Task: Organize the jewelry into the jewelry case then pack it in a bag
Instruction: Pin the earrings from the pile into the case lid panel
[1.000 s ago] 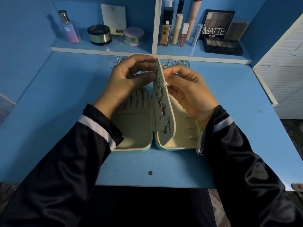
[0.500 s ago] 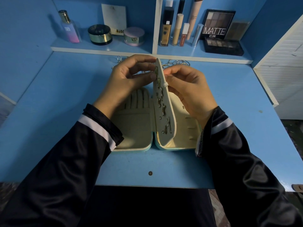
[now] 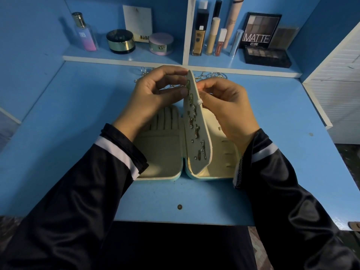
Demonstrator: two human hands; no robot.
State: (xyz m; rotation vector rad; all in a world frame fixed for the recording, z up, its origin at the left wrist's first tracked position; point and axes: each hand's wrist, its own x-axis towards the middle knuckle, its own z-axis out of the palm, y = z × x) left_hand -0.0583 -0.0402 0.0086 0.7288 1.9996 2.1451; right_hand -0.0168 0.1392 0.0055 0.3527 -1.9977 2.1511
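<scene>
A cream jewelry case point(image 3: 161, 152) with a light blue shell lies open flat on the blue desk. Its middle earring flap point(image 3: 197, 133) stands upright, and several earrings are pinned on its left face. My left hand point(image 3: 153, 96) pinches an earring point(image 3: 188, 85) at the top of the flap between thumb and forefinger. On the far side of the flap, my right hand point(image 3: 226, 106) pinches at the flap's back; what its fingertips hold is hidden. Loose silver jewelry point(image 3: 216, 76) lies on the desk behind my hands, partly hidden.
A shelf along the back carries a perfume bottle point(image 3: 84, 32), round jars point(image 3: 120, 41), cosmetic tubes point(image 3: 211, 36) and eyeshadow palettes point(image 3: 266, 57). A white slatted panel point(image 3: 339, 90) stands to the right. A small dark round thing point(image 3: 179, 206) lies on the desk near its front edge.
My right fingertips have shifted slightly along the back of the flap. The case, the flap and my left hand stay where they were.
</scene>
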